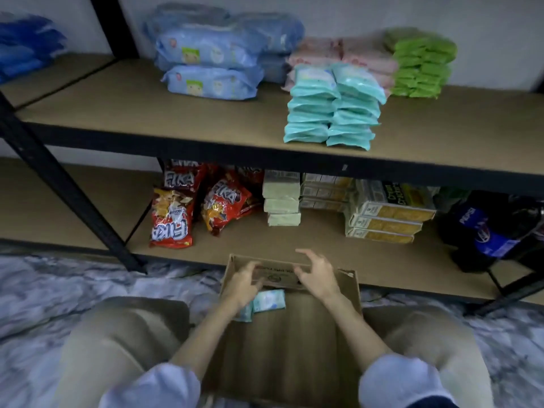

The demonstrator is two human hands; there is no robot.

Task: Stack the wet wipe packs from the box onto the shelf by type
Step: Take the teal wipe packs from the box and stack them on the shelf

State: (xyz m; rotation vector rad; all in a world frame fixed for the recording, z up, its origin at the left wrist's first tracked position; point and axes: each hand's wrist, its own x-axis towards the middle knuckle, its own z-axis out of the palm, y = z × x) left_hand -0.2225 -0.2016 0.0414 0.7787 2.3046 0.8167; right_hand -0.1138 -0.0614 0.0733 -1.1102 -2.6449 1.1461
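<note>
Brown cardboard box sits on the marbled grey floor between the person's knees, open at the top, far wall toward the shelving. Black metal rack with tan board shelves stands behind it. Upper shelf: large light-blue baby wipe packs stacked at left-centre; pink wipe packs behind; green wipe packs piled at right; two side-by-side columns of small teal wet wipe packs at the front edge, touching each other. Dark-blue packs at far left, blurred. Lower shelf: red snack bags, pale green boxes, yellow cracker boxes, dark cola bottles at right.

Inside the box: two small teal wet wipe packs lie on the bottom near the far wall, left of centre.

Left hand is over those packs, fingers loosely curled, holding nothing visible; contact with the packs cannot be told. Right hand hovers above the box's far wall, fingers spread and bent, empty.
</note>
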